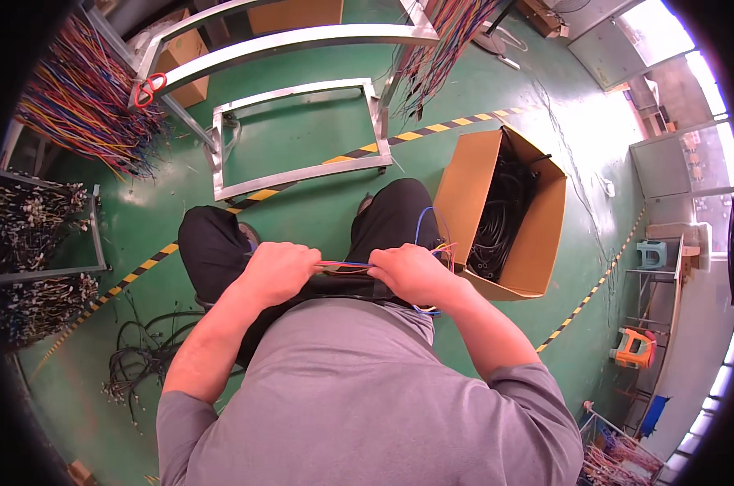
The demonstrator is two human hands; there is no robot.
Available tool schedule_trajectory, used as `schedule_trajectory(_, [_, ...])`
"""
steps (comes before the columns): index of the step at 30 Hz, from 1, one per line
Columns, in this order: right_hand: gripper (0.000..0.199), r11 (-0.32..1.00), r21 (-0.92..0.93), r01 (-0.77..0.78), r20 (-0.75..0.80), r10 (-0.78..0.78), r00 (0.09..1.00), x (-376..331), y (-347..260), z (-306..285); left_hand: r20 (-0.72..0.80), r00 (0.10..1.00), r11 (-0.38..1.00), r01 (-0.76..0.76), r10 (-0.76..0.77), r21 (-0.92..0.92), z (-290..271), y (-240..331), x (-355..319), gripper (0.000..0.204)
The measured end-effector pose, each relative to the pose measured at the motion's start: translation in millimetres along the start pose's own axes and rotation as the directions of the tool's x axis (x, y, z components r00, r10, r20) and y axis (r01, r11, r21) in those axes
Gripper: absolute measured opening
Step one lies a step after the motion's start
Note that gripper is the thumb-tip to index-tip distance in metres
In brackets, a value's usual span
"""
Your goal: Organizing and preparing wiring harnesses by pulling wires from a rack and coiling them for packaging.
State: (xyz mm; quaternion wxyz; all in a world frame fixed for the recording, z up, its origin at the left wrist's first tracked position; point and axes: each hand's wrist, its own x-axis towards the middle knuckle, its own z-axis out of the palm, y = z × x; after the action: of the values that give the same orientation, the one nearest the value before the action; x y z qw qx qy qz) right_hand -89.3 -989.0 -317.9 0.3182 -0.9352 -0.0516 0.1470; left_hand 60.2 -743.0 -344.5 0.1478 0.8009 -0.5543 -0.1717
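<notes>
Holds a few thin red and blue wires [345,264] stretched between the two hands, just in front of the grey shirt [343,381] and near the dark trousers [387,217]. Has the left hand [282,272] clamped on the wires at one side and the right hand [410,271] clamped at the other, both with the back turned up and well apart from each other. Cannot tell the exact lay of the wires inside each closed hand. Shows, past the right hand, loose strands [442,248] in blue, red, yellow and white, curving outward. Has an open cardboard box [464,174] beside the right knee, with black cables [501,206] inside. Shows, ahead of the knees, a metal frame [258,187] on the green floor [302,121], and at the left dark cables [140,356] lying in a loose tangle.
</notes>
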Motion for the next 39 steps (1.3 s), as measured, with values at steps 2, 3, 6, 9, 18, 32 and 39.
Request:
schedule_trajectory(2, [0.027, 0.999, -0.013, 0.032, -0.04, -0.032, 0.999, -3.7, 1.9, -0.7, -0.005, 1.0, 1.0, -0.005, 0.005, -0.014, 0.9, 3.1, -0.8, 0.018])
schedule_trajectory(3, [0.027, 0.999, -0.016, 0.03, -0.041, -0.03, 0.999, -2.9, 0.3, 0.7, -0.004, 1.0, 1.0, -0.005, 0.005, -0.03, 0.5, 4.6, -1.0, 0.018])
schedule_trajectory(6, [0.027, 0.999, -0.032, -0.01, 0.002, 0.01, 1.0, 7.5, -14.1, 6.9, -0.017, 0.999, 0.997, -0.032, 0.031, -0.076, -1.1, 16.1, 5.2, 0.019])
schedule_trajectory(9, [0.029, 0.995, -0.079, -0.064, 0.051, 0.068, 0.996, 23.2, -37.3, 16.9, -0.067, 0.994, 0.992, -0.097, 0.091, -0.085, 5.0, 22.6, 11.3, 0.02])
schedule_trajectory(18, [0.019, 0.997, 0.054, 0.063, -0.064, -0.06, 0.996, 15.9, -4.5, 2.1, 0.018, 0.999, 0.999, -0.04, 0.04, -0.008, 3.2, 4.6, 6.0, 0.019])
schedule_trajectory(32, [0.023, 0.985, 0.16, -0.068, -0.013, 0.071, 0.997, 23.7, -11.8, 1.8, -0.165, 0.981, 0.925, -0.15, 0.097, -0.35, 9.5, -9.6, -6.1, 0.021])
schedule_trajectory(39, [0.02, 0.984, 0.179, 0.025, -0.077, -0.011, 0.997, 22.6, -29.1, 16.2, -0.073, 0.993, 0.918, -0.118, 0.097, -0.38, 13.2, 0.4, -0.7, 0.018])
